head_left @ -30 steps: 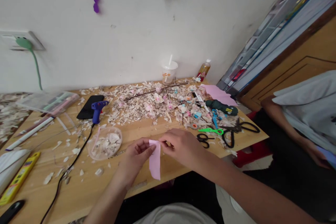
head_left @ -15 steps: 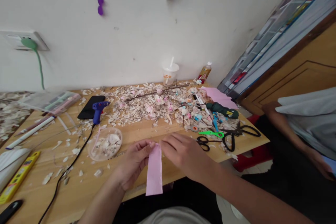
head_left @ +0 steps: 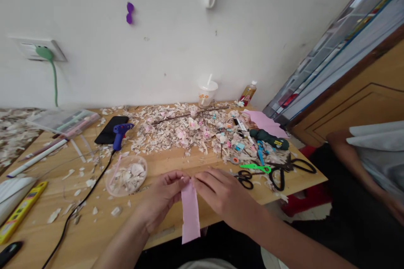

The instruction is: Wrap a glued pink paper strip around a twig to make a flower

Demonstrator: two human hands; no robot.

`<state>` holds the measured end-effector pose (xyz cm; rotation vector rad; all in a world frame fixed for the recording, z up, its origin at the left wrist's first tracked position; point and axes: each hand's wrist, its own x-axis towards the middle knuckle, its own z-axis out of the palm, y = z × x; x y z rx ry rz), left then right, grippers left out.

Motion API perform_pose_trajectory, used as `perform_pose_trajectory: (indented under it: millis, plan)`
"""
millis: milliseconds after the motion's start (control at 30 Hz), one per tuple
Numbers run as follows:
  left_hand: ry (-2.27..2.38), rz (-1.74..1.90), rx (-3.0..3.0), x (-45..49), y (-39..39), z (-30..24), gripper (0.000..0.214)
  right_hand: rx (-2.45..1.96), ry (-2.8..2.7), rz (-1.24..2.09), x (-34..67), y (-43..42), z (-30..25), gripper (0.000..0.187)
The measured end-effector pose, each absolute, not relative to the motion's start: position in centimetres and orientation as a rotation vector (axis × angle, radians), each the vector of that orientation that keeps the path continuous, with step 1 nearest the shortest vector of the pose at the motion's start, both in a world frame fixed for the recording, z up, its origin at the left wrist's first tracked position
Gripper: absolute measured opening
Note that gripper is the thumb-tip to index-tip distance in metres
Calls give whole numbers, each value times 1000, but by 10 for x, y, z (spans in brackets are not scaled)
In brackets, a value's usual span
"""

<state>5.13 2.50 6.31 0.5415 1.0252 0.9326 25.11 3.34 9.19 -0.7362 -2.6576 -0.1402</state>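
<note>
A strip of pink paper [head_left: 190, 214] hangs down past the table's front edge. My left hand [head_left: 166, 195] pinches its top left corner between thumb and fingers. At the top right corner, the fingertips of my right hand [head_left: 217, 191] are closed on the same strip. Both hands meet at its upper edge, just over the table [head_left: 164, 162]. To the left of my hands lies a round clear dish [head_left: 110, 185] with pale shell-like flakes [head_left: 134, 173]. Scissors with black handles [head_left: 246, 181] are close to my right hand.
A blue glue gun [head_left: 119, 136] rests by a black phone [head_left: 105, 131], its cord crossing the left side. Flakes and small flowers [head_left: 181, 134] cover the back. A lidded cup [head_left: 208, 92] and bottle [head_left: 248, 93] stand by the wall. A seated person [head_left: 375, 168] is at right.
The view has shifted a little, so the wall and cup appear lower. The paper strip is slightly more tilted, with both hands still at its top edge.
</note>
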Motion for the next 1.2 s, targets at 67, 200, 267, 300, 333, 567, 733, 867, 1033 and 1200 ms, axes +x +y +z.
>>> perform_pose_trajectory:
  millis: [67, 200, 267, 300, 333, 567, 733, 867, 1033, 1200]
  plan:
    - [1044, 937, 579, 51, 25, 62, 41, -756, -2635, -35, 251, 33, 91, 18]
    - [1090, 949, 691, 50, 24, 63, 40, -925, -2445, 386, 253, 37, 88, 16]
    - [1107, 951, 763, 50, 25, 64, 39, -988, -2358, 502, 253, 40, 87, 12]
    - [1112, 951, 798, 50, 25, 66, 38, -1001, -2340, 529, 253, 42, 87, 11]
    - [1114, 950, 832, 51, 25, 67, 38, -1006, -2335, 544, 253, 43, 87, 12]
    - [1120, 960, 998, 51, 22, 69, 37, -1023, -2321, 669, 249, 49, 92, 15]
    - [1146, 957, 1034, 50, 23, 63, 36, -1060, -2323, 707, 248, 50, 94, 16]
    - [1175, 933, 1032, 50, 25, 58, 40, -1097, -2315, 714, 247, 51, 92, 15]
    - [1182, 925, 1027, 49, 25, 55, 38, -1144, -2310, 724, 245, 50, 93, 14]
    - [1171, 918, 1025, 47, 25, 57, 35, -1174, -2334, 738, 249, 50, 97, 14]
